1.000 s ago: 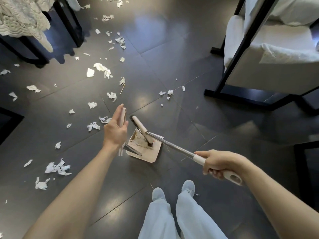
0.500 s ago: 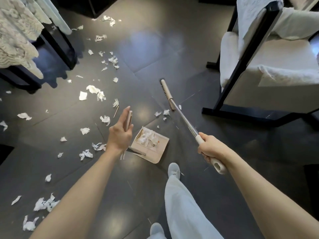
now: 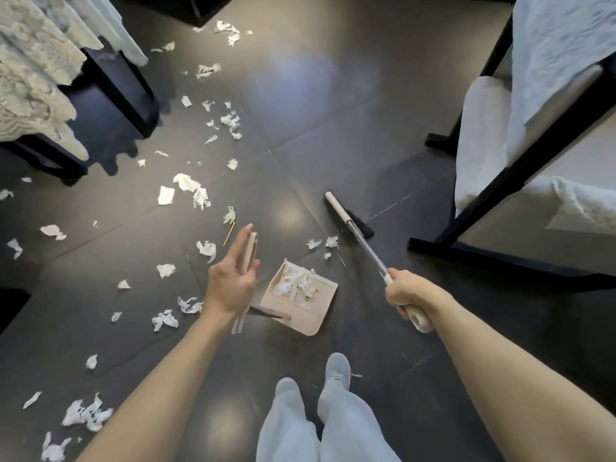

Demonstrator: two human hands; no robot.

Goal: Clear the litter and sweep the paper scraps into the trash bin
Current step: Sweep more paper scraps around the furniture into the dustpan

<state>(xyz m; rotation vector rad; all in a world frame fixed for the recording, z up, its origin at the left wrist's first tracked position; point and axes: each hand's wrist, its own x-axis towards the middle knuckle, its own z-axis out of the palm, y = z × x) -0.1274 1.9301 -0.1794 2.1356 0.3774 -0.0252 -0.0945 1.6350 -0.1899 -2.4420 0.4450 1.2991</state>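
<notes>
Paper scraps [image 3: 206, 250] lie strewn over the dark floor [image 3: 366, 128] beyond and to the left of the left hand [image 3: 233, 281]. That hand's fingers lie nearly straight along the upright dustpan handle [image 3: 250, 250], with the thumb closing it in. The right hand [image 3: 408, 291] has its fingers curled tight round the broom handle [image 3: 366, 247]. Just right of the left fingers sits the dustpan [image 3: 321, 316], with a heap of scraps inside. Beyond the right fingers the broom head [image 3: 338, 210] rests on the floor, three small scraps just beside it. Farther right stands a black-framed chair [image 3: 520, 161].
</notes>
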